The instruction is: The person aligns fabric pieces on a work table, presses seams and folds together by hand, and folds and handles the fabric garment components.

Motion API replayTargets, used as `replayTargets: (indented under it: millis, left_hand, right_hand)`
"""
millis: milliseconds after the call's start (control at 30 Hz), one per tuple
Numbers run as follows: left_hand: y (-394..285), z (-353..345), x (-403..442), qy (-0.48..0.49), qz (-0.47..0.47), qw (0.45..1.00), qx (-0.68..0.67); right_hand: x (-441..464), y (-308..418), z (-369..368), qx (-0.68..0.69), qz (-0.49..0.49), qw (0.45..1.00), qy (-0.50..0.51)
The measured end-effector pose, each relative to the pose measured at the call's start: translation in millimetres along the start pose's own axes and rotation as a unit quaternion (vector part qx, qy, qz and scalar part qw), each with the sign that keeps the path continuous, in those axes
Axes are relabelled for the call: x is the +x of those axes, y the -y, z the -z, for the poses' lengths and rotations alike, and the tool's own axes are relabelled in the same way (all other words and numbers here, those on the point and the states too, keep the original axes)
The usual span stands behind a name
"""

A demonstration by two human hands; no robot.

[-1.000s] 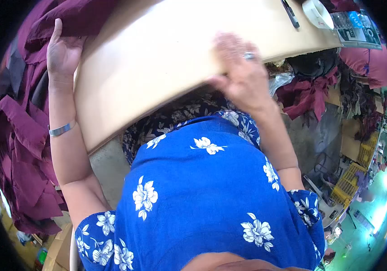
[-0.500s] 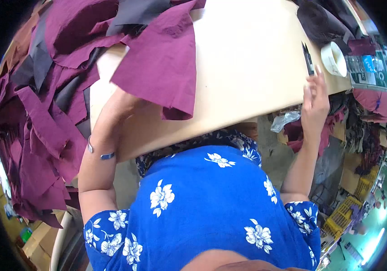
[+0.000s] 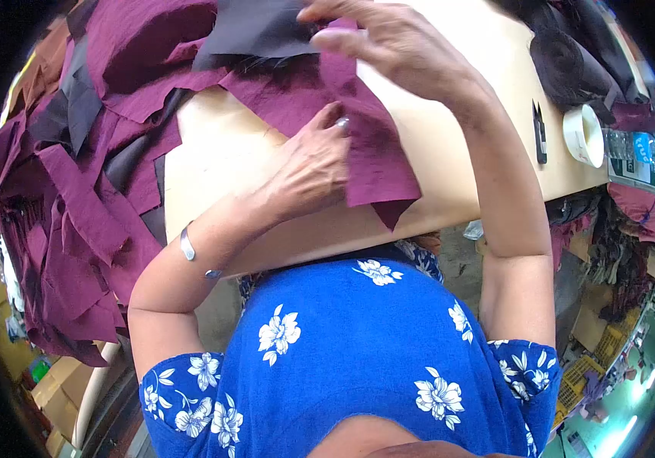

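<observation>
A maroon fabric piece (image 3: 377,156) lies toward the near edge of the pale table (image 3: 216,145). My left hand (image 3: 312,164) is closed at its left side, fingers bent against the cloth and partly hidden, with a ring on one finger. Above it, my right hand (image 3: 396,46) reaches across the far part of the piece. Its thumb and fingers are spread, slightly blurred, and nothing shows between them. Just beyond its fingertips is a dark grey fabric piece (image 3: 258,30).
Maroon and dark scraps (image 3: 75,206) are heaped at the left and hang over the edge. At the right lie black thread snips (image 3: 540,133), a white round container or roll (image 3: 583,136), a clear bottle (image 3: 625,145) and a dark cloth roll (image 3: 560,65).
My right hand has moved from beside the snips, leftward and away from me, over the fabric. The maroon piece has shifted right and lies flatter, and my left hand has come out from beneath it.
</observation>
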State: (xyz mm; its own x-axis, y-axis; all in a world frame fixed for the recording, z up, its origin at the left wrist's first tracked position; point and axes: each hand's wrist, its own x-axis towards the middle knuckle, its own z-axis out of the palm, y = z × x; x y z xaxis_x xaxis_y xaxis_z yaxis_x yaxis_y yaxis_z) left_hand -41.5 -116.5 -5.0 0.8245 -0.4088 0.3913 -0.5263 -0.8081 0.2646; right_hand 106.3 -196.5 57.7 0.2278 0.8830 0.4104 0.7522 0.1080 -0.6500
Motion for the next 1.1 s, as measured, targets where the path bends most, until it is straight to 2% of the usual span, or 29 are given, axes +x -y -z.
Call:
replayTargets:
  millis: [33,100,133,167,233,333,367,433,500,533,567,633,733,800,933,1033,1067,1100]
  left_hand:
    - [-3.4,2.2,2.7,0.038,0.002,0.999,0.027]
    - [-8.6,13.0,7.7,0.132,0.01,0.988,0.073]
    - [-13.5,19.8,11.9,0.129,0.018,0.99,0.053]
    - [-14.6,23.5,9.6,0.131,0.028,0.99,0.043]
    - [-12.8,30.2,-0.1,0.133,0.051,0.99,0.019]
    - [-7.1,40.5,-22.8,0.137,0.069,0.988,-0.029]
    - [-5.2,46.1,-26.8,0.136,0.07,0.987,-0.056]
    - [-3.0,59.7,-24.6,0.153,0.09,0.97,-0.168]
    - [0.5,67.0,-19.0,0.161,0.133,0.933,-0.294]
    - [5.7,65.4,-13.8,0.128,0.142,0.933,-0.305]
    - [9.6,61.3,-10.1,0.084,0.185,0.948,-0.246]
    - [23.3,39.5,-7.1,-0.015,0.18,0.983,-0.013]
    - [45.3,9.2,-8.8,-0.1,0.132,0.98,0.111]
    - [45.4,2.7,-8.9,-0.136,0.127,0.976,0.109]
    - [43.2,2.8,-3.5,-0.177,0.165,0.961,0.132]
    - [47.2,2.7,-2.9,-0.184,0.2,0.954,0.127]
    - [49.4,3.8,-3.3,-0.179,0.197,0.956,0.126]
    - [50.6,4.2,-2.8,-0.174,0.194,0.957,0.124]
  right_hand:
    - [0.1,-0.1,-4.8,-0.078,0.049,0.996,0.012]
    - [-1.3,5.3,0.4,-0.184,-0.061,0.971,0.138]
    - [-2.0,7.8,4.7,-0.236,-0.115,0.944,0.199]
    - [-13.2,-12.9,8.1,-0.224,-0.075,0.963,0.129]
    - [-27.0,-22.3,37.6,-0.187,-0.184,0.954,0.143]
    - [-45.5,-13.9,54.3,-0.191,-0.237,0.939,0.161]
    - [-47.8,-8.6,54.2,-0.145,-0.263,0.942,0.149]
    - [-48.4,-0.1,52.6,-0.056,-0.31,0.941,0.126]
    - [-45.9,-8.4,40.9,-0.09,-0.308,0.945,0.067]
    - [-41.7,-13.4,33.8,-0.105,-0.306,0.946,0.037]
    - [-35.4,-16.2,27.0,-0.144,-0.31,0.939,0.039]
    - [-20.6,-18.5,13.7,-0.22,-0.315,0.922,0.044]
    - [-10.5,-19.5,-5.4,-0.289,-0.24,0.927,0.017]
    - [-12.4,-25.9,-12.6,-0.308,-0.216,0.926,-0.006]
    - [-21.7,-49.7,-7.1,-0.309,-0.275,0.907,-0.084]
    - [-10.0,-29.7,-11.1,-0.322,-0.295,0.895,-0.089]
    - [-7.5,-29.1,-13.2,-0.248,-0.243,0.931,-0.107]
    - [-5.3,-30.2,-17.0,-0.288,-0.23,0.924,-0.098]
